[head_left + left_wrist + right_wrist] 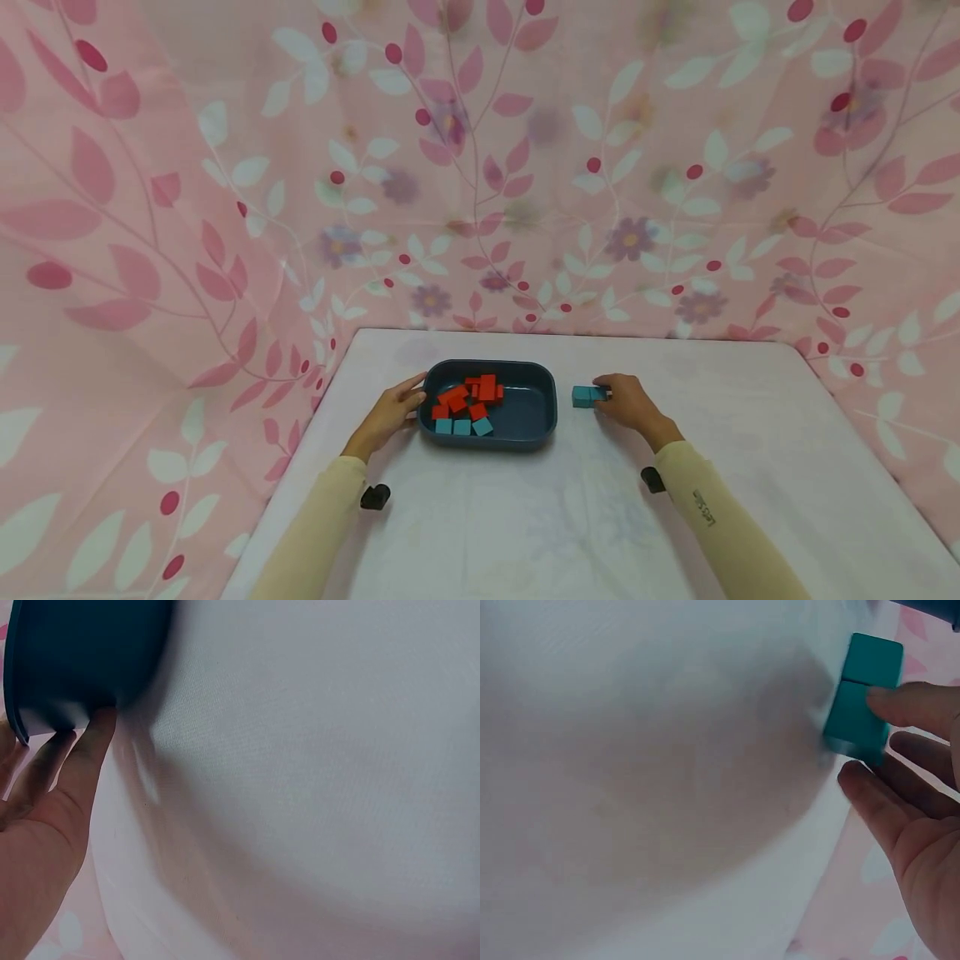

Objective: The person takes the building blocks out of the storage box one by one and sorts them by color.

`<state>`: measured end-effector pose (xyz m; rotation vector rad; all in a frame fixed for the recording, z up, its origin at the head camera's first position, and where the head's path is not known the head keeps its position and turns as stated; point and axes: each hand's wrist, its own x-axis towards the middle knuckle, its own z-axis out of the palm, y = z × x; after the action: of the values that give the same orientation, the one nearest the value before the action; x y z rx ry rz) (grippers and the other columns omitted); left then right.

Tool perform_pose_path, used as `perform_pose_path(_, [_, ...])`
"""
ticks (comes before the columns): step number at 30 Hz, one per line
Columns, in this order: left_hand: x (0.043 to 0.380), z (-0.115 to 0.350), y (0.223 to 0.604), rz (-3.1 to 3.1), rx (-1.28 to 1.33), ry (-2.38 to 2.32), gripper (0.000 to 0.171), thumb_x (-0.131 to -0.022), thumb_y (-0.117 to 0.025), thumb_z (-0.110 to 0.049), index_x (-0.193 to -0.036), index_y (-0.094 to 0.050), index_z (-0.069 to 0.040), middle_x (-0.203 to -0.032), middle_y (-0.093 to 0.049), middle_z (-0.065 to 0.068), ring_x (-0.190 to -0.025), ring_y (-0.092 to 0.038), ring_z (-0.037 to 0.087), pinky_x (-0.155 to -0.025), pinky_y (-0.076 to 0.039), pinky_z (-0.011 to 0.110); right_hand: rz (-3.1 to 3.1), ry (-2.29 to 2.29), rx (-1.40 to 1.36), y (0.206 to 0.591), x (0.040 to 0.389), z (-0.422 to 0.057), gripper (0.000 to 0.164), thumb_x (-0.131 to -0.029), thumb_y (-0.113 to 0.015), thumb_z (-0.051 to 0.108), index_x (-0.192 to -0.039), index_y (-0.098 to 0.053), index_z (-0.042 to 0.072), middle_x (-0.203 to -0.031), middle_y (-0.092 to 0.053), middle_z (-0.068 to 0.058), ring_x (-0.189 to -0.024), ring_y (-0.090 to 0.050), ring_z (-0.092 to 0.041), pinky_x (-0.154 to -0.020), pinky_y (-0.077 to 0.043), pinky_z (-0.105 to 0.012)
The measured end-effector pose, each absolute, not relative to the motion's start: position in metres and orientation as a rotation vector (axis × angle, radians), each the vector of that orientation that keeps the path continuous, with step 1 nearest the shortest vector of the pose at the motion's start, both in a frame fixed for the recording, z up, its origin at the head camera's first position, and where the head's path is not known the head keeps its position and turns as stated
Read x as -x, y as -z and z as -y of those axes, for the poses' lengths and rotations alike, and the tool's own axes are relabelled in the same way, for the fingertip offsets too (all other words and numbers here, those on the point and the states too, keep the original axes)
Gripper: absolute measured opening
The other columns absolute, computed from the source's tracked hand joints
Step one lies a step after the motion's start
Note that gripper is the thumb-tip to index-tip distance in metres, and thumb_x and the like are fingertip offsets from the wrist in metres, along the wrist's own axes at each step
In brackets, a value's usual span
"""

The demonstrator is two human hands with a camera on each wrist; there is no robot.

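A dark blue rectangular tub (528, 414) stands on the white-covered table. Inside, several red blocks (487, 387) are heaped at the left, and three teal blocks (462, 427) line up along the near side. My left hand (384, 421) touches the tub's left outer wall with extended fingers (90, 750). Right of the tub, two teal blocks sit end to end. My right hand (632, 405) grips the right-hand teal block (855, 720), thumb on its face and fingers at its end and behind. The other teal block (874, 658) adjoins it on the tub side.
The white tablecloth (495, 525) covers the table. Behind its back edge hangs a pink floral curtain (480, 167), which also rises at both sides. A small black device (375, 497) is at the left wrist, and another black device (652, 479) at the right.
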<state>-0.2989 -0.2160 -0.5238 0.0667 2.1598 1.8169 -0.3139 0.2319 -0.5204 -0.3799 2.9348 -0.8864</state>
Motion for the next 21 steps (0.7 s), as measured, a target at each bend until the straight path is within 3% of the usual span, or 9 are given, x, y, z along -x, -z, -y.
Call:
perform_pose_path(8, [0.301,0.216,0.522,-2.159,-0.061,-1.85,0.051,-0.102,-0.053,-0.017,-0.151,-0.04,-0.021,-0.144,-0.047,0.019,-0.12,-0.055,0.036,-0.098,-0.044,0.053,-3.034,0.892,0.623,0.489,0.318,-0.195,0.046,-0.079,-0.077,0.004,-0.12,-0.063,-0.01,-0.117,-0.064,-0.025,-0.112,-0.057,-0.039,-0.098,-0.043,-0.053])
perform_pose_path(15, [0.298,0.215,0.523,-2.122,-0.036,-1.866,0.051,-0.102,-0.053,-0.016,-0.151,-0.039,-0.02,-0.145,-0.046,0.021,-0.122,-0.053,0.038,-0.1,-0.04,0.057,-2.912,0.969,0.868,0.472,0.307,-0.131,0.043,-0.084,-0.078,0.015,-0.123,-0.066,0.0,-0.117,-0.067,-0.011,-0.107,-0.061,-0.026,-0.094,-0.05,-0.042])
perform_pose_path(21, [0.298,0.215,0.523,-2.131,-0.03,-1.868,0.052,-0.101,-0.055,-0.015,-0.15,-0.04,-0.02,-0.144,-0.046,0.021,-0.122,-0.053,0.038,-0.099,-0.041,0.057,-2.708,0.942,1.095,0.477,0.3,-0.094,0.036,-0.085,-0.077,0.012,-0.118,-0.07,0.002,-0.116,-0.069,-0.009,-0.106,-0.062,-0.023,-0.094,-0.05,-0.038])
